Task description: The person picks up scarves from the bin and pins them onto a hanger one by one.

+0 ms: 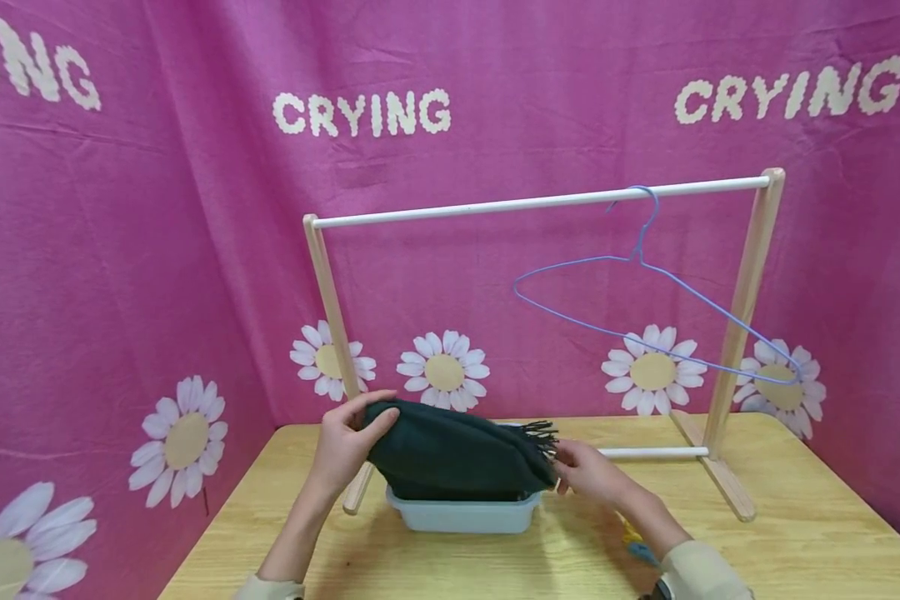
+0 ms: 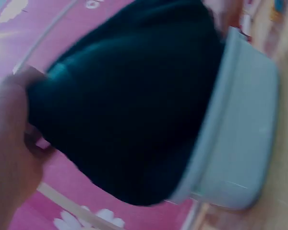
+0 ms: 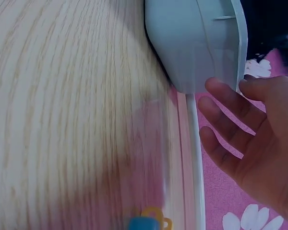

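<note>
Dk cloth (image 1: 450, 454): prob. soft, light, floppy; grab folded edge, not tassels (image 1: 543, 437)
L hand (image 1: 347, 440): pinching cloth's L end
R hand (image 1: 592, 473): fingers loose, nr tassels

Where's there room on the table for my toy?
The table is bare in front of the pale tub and right of the rack's right foot. It's crowded at the tub: left hand gripping dark cloth, right hand by its fringe. Something yellow and blue lies near the right forearm.

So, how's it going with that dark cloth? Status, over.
Left hand gripping dark cloth. Right hand near fringed end, fingers apart, contact unclear. Cloth partly inside pale bin. Nothing seen blocking; blue hanger hangs clear.
</note>
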`<state>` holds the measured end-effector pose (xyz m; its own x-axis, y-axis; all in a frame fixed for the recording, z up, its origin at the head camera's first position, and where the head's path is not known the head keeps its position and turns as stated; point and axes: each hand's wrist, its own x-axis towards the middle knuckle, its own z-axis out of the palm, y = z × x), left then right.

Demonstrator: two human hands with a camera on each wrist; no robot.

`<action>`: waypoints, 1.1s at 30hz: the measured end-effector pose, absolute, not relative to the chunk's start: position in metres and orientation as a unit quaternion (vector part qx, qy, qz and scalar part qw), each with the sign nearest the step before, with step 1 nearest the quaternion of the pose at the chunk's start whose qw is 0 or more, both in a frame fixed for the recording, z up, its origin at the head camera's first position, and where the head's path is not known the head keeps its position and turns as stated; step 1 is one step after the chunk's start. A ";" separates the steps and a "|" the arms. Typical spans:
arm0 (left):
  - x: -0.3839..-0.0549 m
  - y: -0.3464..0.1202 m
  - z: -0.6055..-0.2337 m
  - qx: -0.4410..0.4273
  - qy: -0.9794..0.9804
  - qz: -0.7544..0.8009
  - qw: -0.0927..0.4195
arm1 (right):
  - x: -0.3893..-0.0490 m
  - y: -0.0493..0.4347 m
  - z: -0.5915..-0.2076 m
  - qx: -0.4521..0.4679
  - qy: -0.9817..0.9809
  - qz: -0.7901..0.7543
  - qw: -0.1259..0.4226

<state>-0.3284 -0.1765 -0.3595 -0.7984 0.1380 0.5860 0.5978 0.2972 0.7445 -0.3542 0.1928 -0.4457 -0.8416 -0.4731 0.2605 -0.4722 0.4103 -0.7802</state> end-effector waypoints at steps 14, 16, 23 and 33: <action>-0.335 -0.188 -0.410 -0.084 -0.833 -0.520 0.169 | -0.354 0.190 -0.449 -0.283 0.831 -0.479 0.010; -0.332 -0.188 -0.412 -0.109 -0.825 -0.522 0.186 | -0.353 0.191 -0.449 -0.274 0.833 -0.481 0.011; -0.333 -0.199 -0.427 -0.230 -0.811 -0.498 0.203 | -0.354 0.194 -0.449 -0.260 0.842 -0.472 0.015; -0.322 -0.215 -0.434 -0.307 -0.876 -0.347 0.136 | -0.352 0.195 -0.452 -0.265 0.835 -0.482 0.019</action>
